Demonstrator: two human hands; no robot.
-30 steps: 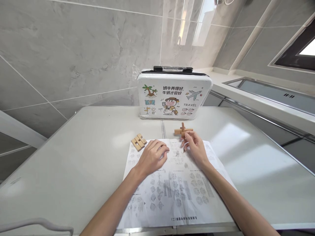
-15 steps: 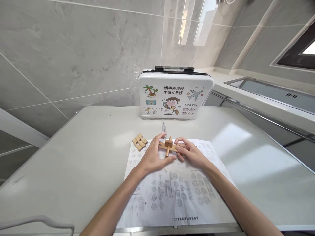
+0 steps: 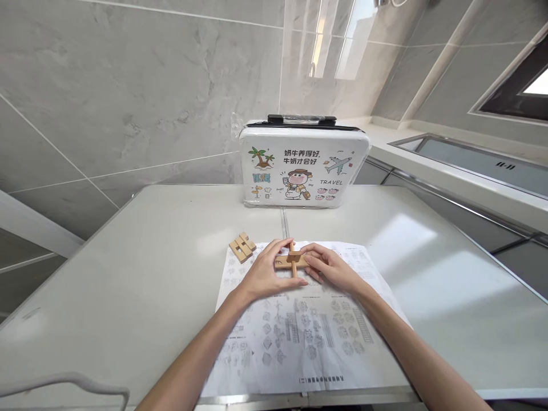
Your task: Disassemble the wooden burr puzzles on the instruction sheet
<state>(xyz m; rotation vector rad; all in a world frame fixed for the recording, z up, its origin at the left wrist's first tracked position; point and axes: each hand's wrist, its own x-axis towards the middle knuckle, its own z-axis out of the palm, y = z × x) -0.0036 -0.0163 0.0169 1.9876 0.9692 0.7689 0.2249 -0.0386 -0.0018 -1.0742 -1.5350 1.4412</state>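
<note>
Wooden cross (image 3: 293, 260) being held in front of the person, over the upper middle of a printed sheet (image 3: 317, 365) that is being laid out on a white table (image 3: 171, 274); whether the paper is being touched by the wood cannot be told. Three parts being shown, all light brown: a flat bar (image 3: 282, 262) running crosswise, a dark curved mark being borne near its left end; a slim round rod (image 3: 294, 270) being passed across it, near to far; a small block (image 3: 294, 256) being set upright at the crossing.

Grip: rod being pinched end to end by the left hand (image 3: 263, 274), thumb at the near end, a finger at the far one. Right end of the bar being clasped by the fingers of the right hand (image 3: 331, 267), and mostly being covered by them.

Against half a second earlier: rod being turned straighter, its ends now being bracketed by the left thumb and finger; more of the bar's right end being hidden. A second wooden piece (image 3: 243, 250), flat and gridlike, being left unmoved at the sheet's far left corner.
</note>
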